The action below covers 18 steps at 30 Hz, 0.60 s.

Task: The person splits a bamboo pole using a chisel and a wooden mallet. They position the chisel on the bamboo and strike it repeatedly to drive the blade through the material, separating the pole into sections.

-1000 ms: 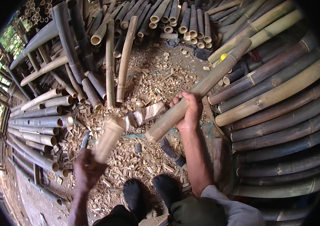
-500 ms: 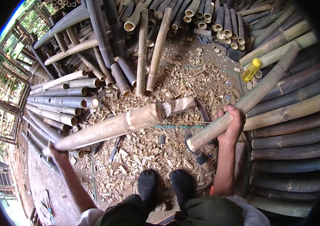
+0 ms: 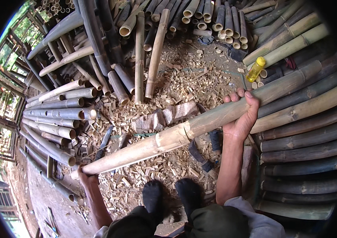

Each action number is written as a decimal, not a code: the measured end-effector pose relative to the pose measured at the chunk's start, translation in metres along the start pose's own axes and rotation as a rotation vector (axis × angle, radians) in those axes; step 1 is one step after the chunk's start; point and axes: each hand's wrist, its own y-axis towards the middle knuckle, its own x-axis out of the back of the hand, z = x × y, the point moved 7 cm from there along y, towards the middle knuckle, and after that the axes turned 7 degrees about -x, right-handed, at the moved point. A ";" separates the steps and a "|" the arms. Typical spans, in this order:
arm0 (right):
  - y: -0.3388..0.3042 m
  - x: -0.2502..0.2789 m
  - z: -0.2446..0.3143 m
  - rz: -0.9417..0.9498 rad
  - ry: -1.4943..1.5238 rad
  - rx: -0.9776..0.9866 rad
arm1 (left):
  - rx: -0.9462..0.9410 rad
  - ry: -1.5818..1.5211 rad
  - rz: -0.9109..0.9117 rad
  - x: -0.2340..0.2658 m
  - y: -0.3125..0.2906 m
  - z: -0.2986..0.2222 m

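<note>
A pale, partly shaved bamboo pole slants up across the space in front of me, with my left hand closed round its lower left end. Its other end meets a greener bamboo pole in one line; whether the two are fitted into each other I cannot tell. My right hand grips the greener pole from below, thumb and fingers wrapped round it. Under the poles, a rough wooden block lies on the chip-strewn ground. A blade lies left of the block, and a dark-handled tool is near my feet.
Dark bamboo poles are stacked along my right, and cut bamboo tubes lie at the left. More tubes are piled at the back. A yellow bottle stands by the right stack. Wood chips cover the ground.
The two poles were apart and now meet end to end. The greener pole has tilted flatter, with my right hand turned and raised on it. My left hand has moved right and down.
</note>
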 end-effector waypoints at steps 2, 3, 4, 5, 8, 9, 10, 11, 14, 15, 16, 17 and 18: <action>-0.002 -0.001 0.004 0.034 -0.004 0.010 | -0.029 -0.039 0.000 0.004 -0.006 0.009; -0.002 -0.002 0.003 0.057 -0.001 0.015 | 0.096 -0.047 -0.023 0.005 -0.010 0.013; -0.002 -0.002 0.003 0.079 0.003 0.019 | 0.109 -0.055 -0.023 0.010 -0.009 0.016; -0.003 -0.004 0.006 0.100 0.002 0.027 | 0.128 -0.060 -0.021 0.013 -0.013 0.023; -0.006 -0.018 0.013 0.264 0.030 -0.010 | 0.136 -0.082 -0.076 0.032 -0.020 0.031; -0.006 -0.019 0.013 0.290 0.024 -0.023 | 0.131 -0.032 -0.100 0.034 -0.029 0.034; -0.005 -0.017 0.013 0.288 -0.003 -0.007 | 0.125 0.019 -0.123 0.037 -0.040 0.038; -0.006 -0.018 0.012 0.289 -0.022 0.006 | 0.178 -0.046 -0.115 0.043 -0.042 0.045; -0.007 -0.010 0.011 0.289 -0.027 0.024 | 0.255 -0.073 -0.174 0.058 -0.058 0.073; -0.009 -0.008 0.010 0.289 -0.015 0.022 | 0.255 -0.138 -0.108 0.065 -0.054 0.076; -0.010 -0.008 0.009 0.288 -0.010 0.020 | 0.255 -0.141 -0.111 0.076 -0.048 0.074; -0.012 -0.004 0.013 0.279 -0.024 0.022 | 0.275 -0.137 -0.117 0.078 -0.052 0.081; -0.014 -0.005 0.017 0.277 -0.035 0.030 | 0.293 -0.140 -0.116 0.069 -0.062 0.085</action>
